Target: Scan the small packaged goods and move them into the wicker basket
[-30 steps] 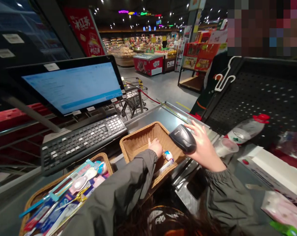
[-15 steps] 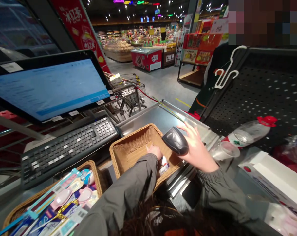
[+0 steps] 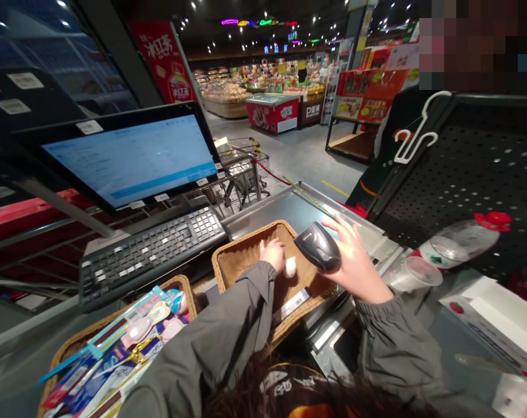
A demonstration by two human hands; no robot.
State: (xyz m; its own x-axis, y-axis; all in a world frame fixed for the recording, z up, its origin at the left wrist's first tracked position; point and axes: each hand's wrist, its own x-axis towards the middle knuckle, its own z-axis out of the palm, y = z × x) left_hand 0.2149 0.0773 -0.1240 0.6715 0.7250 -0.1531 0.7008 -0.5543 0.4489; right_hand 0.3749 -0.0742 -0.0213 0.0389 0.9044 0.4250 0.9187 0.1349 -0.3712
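The left hand (image 3: 272, 254) has drawn back toward the basket's (image 3: 233, 280) left edge. The small item (image 3: 290, 267) now shows white instead of blue print, with a clear gap from the box (image 3: 295, 303) along the near edge.

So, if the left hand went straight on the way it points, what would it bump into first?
Most likely the inner far side of the wicker basket, just ahead of the left hand. Depth is hard to judge, so it might brush the basket's floor first.
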